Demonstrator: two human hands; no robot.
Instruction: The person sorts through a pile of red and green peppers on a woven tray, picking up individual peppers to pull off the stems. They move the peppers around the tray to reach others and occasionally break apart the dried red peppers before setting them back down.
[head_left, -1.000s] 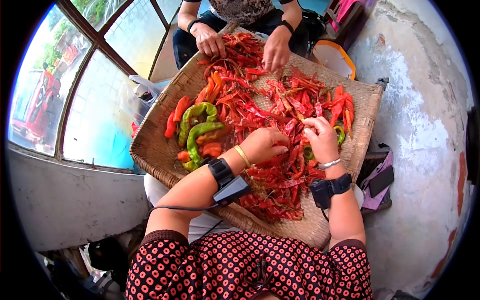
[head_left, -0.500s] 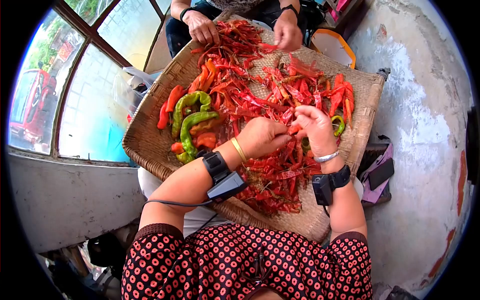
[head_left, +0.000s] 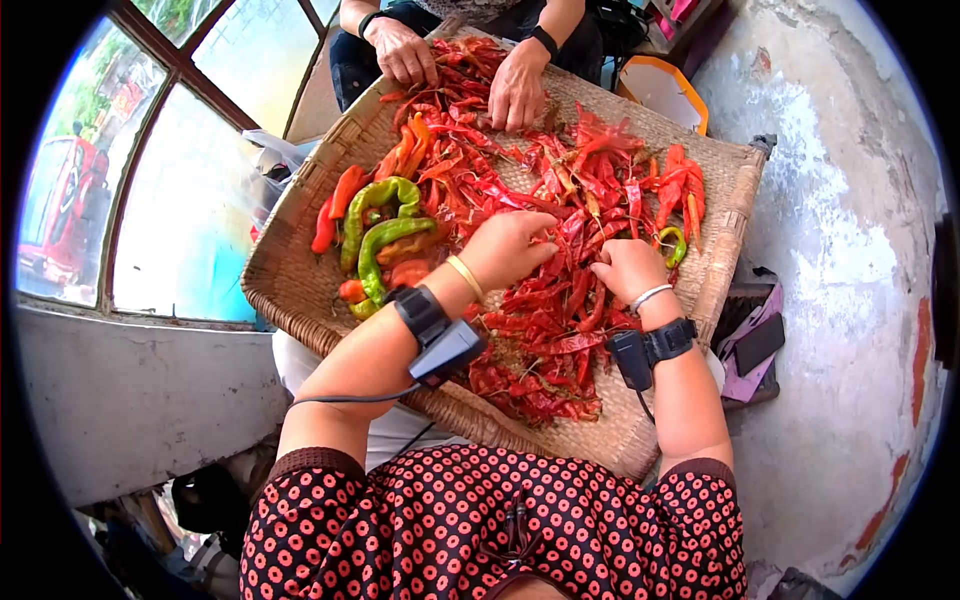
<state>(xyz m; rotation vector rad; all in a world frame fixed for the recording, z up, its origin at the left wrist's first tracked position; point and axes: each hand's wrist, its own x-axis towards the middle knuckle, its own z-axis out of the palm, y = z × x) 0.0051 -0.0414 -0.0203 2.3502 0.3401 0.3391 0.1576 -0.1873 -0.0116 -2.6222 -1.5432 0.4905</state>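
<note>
Dried red chili peppers [head_left: 575,345] lie heaped across a shallow woven basket [head_left: 710,215]. My left hand [head_left: 507,252] is over the middle of the heap, its thumb and fingers bent but apart, with nothing visible between them. To its right, my right hand [head_left: 633,270] is closed with fingertips pinched down on a red chili pepper among the others; the fingers partly hide it. Two curled green peppers [head_left: 385,240] rest at the left side, beside plump orange-red peppers [head_left: 345,190]. A small green pepper [head_left: 676,247] curls just beyond my right hand.
Across the basket, another person's two hands [head_left: 517,88] touch the peppers at the far end. A window [head_left: 180,200] is at left and a worn wall [head_left: 830,250] at right. An orange-rimmed container [head_left: 662,92] stands behind the basket's far right side.
My left hand's thumb and fingers have parted. My right hand has lowered and closed onto the peppers. The other person's hand on the right has come down and leftward onto the heap.
</note>
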